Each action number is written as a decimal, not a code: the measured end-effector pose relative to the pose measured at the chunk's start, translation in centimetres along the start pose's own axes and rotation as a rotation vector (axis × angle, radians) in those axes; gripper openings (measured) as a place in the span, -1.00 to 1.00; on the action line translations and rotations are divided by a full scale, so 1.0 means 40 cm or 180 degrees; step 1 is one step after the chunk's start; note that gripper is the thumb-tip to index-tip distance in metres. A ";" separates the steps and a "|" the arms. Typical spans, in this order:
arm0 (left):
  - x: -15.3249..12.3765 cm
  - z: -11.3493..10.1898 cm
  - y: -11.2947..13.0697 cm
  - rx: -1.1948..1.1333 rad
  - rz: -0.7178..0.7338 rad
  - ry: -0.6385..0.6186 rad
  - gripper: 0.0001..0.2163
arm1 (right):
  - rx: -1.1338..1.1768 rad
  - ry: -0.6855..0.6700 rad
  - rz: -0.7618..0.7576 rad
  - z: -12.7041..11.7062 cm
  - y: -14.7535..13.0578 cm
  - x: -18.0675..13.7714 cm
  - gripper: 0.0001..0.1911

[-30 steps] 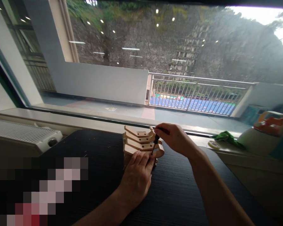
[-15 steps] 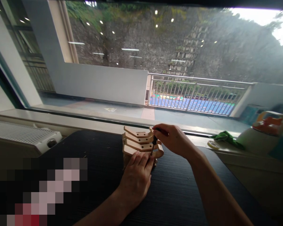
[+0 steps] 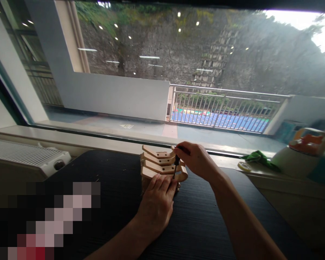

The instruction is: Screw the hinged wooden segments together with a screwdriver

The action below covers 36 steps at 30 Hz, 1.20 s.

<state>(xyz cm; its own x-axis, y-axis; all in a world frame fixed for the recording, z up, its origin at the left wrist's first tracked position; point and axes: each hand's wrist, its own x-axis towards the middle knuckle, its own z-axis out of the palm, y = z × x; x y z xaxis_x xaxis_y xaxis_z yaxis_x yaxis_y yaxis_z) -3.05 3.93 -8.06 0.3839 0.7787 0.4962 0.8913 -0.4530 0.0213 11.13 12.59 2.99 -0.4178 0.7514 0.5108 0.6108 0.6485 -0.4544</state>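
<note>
A small wooden rack (image 3: 149, 172) stands on the dark table, made of several pale curved strips in a row, with dark holes or screws in the strips behind the front one. My left hand (image 3: 157, 204) presses its fingers over the front strip and grips it, with the thumb side hidden. Closed around the handle of a screwdriver (image 3: 177, 160) is my right hand (image 3: 197, 159), just above the rack. The screwdriver's shaft points down, and its tip meets the front strip beside my left fingertips.
The dark table (image 3: 197, 224) runs up to the window sill (image 3: 119, 141). A white radiator (image 3: 29, 153) is at the left. On the right, a green cloth (image 3: 260, 159), a roll of tape (image 3: 244, 166) and a white container (image 3: 292, 159) with an orange top sit on the sill.
My right hand and wrist have shifted slightly to the left, with the screwdriver a little more upright. The left hand and the rack stay in place.
</note>
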 end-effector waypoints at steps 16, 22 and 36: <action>0.074 -0.160 -0.205 -0.1760 -0.1794 0.0548 -0.65 | 0.0107 -0.0077 0.0050 -0.001 -0.002 0.000 -0.71; 0.060 -0.140 -0.232 -0.3902 -0.2547 -0.0083 -0.56 | 0.0111 -0.0073 0.0070 -0.001 0.005 -0.001 -0.71; 0.065 -0.127 -0.192 -0.4231 -0.2671 -0.0134 -0.60 | 0.0094 -0.0098 0.0064 0.001 0.005 -0.001 -0.69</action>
<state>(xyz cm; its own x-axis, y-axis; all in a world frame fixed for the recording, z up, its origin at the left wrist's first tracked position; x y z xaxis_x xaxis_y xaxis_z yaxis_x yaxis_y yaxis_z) -10.12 7.25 -2.52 -0.0656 0.9952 -0.0719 0.0121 0.0729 0.9973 11.24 12.70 2.85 -0.4265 0.7673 0.4789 0.5992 0.6363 -0.4859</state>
